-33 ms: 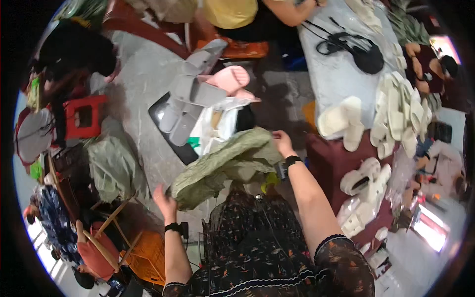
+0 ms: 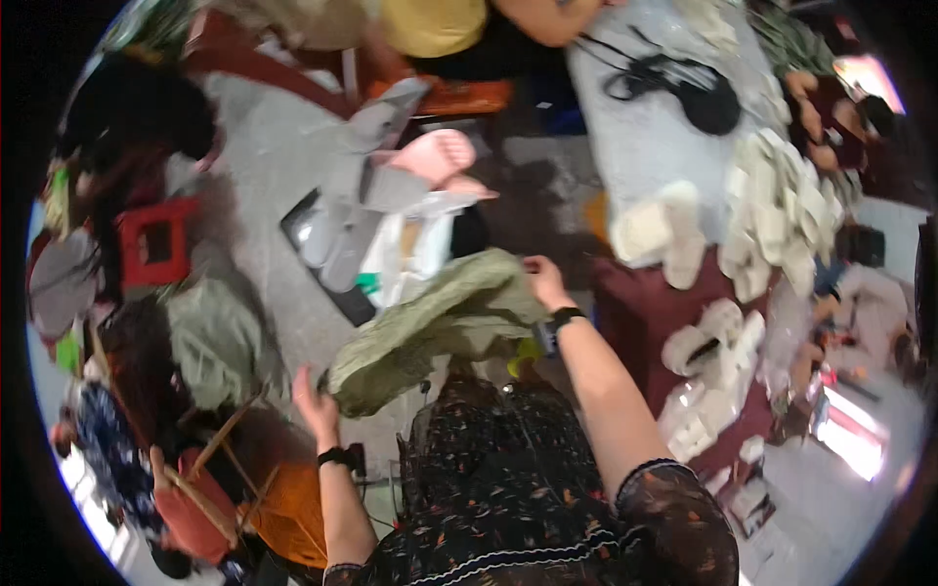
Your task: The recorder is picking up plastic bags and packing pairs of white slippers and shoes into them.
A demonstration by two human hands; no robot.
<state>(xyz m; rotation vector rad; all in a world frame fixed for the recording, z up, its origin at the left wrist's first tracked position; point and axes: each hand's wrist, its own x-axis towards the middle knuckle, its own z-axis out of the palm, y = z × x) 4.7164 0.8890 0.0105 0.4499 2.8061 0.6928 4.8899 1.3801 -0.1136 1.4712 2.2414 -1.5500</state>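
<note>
A green sack [image 2: 430, 327] is grasped at both ends by left hand [image 2: 315, 402] and right hand [image 2: 543, 281] (lifted, not yet set down).

One fisheye view only, worn on the person's head, looking steeply down past their chest at the floor [image 2: 283, 146]; edges bend toward the rim.

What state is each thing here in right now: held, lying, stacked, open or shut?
green woven sack: held stretched between both hands, sagging.
left hand: gripping the sack's lower end.
right hand: gripping the sack's upper end.
pale shoe soles: piled on the table.
red stool: standing upright on the floor.
</note>
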